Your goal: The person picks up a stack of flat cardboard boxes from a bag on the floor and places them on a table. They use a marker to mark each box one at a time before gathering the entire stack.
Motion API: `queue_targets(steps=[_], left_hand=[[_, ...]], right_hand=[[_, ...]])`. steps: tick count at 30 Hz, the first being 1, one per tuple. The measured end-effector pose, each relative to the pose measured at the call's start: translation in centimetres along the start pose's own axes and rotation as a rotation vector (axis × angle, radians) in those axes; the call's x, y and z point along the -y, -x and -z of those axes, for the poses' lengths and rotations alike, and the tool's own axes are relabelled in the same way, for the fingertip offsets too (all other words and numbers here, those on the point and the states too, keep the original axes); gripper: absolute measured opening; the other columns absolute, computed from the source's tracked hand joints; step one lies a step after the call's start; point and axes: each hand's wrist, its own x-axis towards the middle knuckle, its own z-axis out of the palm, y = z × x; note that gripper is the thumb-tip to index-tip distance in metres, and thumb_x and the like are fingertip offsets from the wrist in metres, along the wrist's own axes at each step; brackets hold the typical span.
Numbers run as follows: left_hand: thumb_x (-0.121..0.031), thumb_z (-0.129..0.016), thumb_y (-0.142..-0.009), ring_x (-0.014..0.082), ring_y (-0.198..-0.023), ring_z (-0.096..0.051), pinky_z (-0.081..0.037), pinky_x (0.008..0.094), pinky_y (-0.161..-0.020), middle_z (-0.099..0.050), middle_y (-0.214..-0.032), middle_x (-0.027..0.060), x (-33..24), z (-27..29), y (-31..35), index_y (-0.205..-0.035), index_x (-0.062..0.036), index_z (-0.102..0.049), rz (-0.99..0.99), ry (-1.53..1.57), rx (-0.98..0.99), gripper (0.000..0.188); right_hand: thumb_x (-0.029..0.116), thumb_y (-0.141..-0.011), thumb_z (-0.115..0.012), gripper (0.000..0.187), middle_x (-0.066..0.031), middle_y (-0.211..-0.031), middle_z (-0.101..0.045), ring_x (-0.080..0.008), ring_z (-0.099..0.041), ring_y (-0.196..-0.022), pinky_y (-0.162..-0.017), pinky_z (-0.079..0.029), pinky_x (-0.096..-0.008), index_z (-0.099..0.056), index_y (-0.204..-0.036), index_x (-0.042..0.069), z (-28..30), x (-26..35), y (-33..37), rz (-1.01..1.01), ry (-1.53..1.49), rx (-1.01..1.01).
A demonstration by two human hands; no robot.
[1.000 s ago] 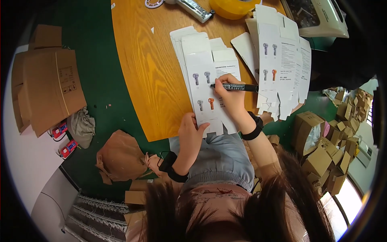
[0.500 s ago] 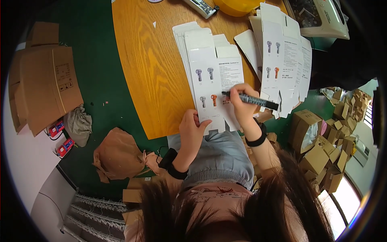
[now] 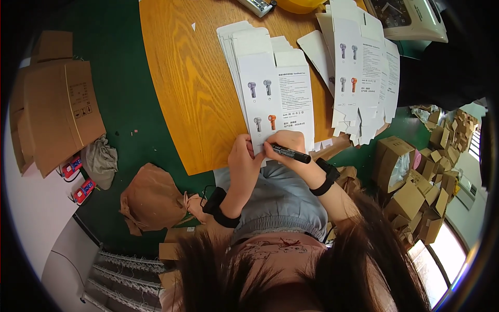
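Note:
In front of me a stack of flat, unfolded white cartons (image 3: pixel 260 62) lies on the wooden table, printed with small pictures of handheld devices, one of them orange. My left hand (image 3: pixel 243 158) grips the near edge of the stack, thumb on top and fingers curled at the side. A black marker pen (image 3: pixel 291 152) is pinched in my right hand (image 3: pixel 287 145), which rests on the lower part of the top carton. The pen's tip is hidden by the fingers, close to my left thumb.
A second pile of flat white cartons (image 3: pixel 358 73) lies to the right. Along the table's (image 3: pixel 176 78) far side are a yellow object (image 3: pixel 299 4), a grey device (image 3: pixel 258 6) and a white machine (image 3: pixel 410 21). Brown boxes (image 3: pixel 57 112) stand left; more cardboard (image 3: pixel 405 197) is heaped right.
My right hand has come down and left with the marker, from beside the printed text to the top carton's lower edge. My left hand keeps its hold; the view has shifted slightly.

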Motion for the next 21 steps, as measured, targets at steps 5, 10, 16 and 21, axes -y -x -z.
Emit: queue_targets(steps=[5,10,16,21], left_hand=[[-0.001,-0.069,-0.065,0.0157,-0.060,-0.054,-0.042,0.0256,-0.051,-0.054,-0.072,0.0076,-0.5,0.7,0.3,-0.089,-0.0008,-0.045,-0.030,0.024,0.000,0.034],[-0.001,-0.068,-0.068,0.0106,-0.070,-0.058,-0.046,0.0235,-0.059,-0.059,-0.079,0.0081,-5.0,4.6,3.0,-0.092,0.0025,-0.046,0.278,0.380,0.144,0.033],[-0.001,-0.067,-0.070,0.0150,-0.081,-0.059,-0.048,0.0238,-0.069,-0.060,-0.090,0.0130,-10.6,2.7,1.8,-0.100,0.0046,-0.045,0.180,0.685,0.331,0.037],[-0.006,-0.070,-0.067,0.0227,-0.088,-0.055,-0.046,0.0293,-0.073,-0.053,-0.096,0.0161,-11.3,-2.5,-0.9,-0.106,0.0035,-0.043,-0.102,0.445,0.311,0.048]], right_hand=[[0.006,-0.072,-0.062,0.010,-0.0054,-0.057,-0.055,-0.0122,-0.053,-0.047,-0.043,-0.041,-0.0239,-0.054,-0.067,0.002,1.6,0.9,0.7,-0.208,-0.255,-0.224],[0.013,-0.080,-0.054,0.014,-0.0046,-0.059,-0.048,-0.0108,-0.045,-0.047,-0.042,-0.039,-0.0200,-0.046,-0.072,0.005,9.0,2.3,1.8,-0.246,-0.536,-0.831],[0.015,-0.081,-0.053,0.013,-0.0061,-0.064,-0.052,-0.0115,-0.048,-0.049,-0.042,-0.040,-0.0204,-0.045,-0.076,0.006,17.3,3.8,4.3,-0.070,-0.386,-1.111],[0.012,-0.081,-0.052,0.011,-0.0062,-0.065,-0.053,-0.0112,-0.050,-0.051,-0.044,-0.040,-0.0196,-0.047,-0.075,0.006,15.9,3.7,2.4,-0.108,-0.198,-1.181]])
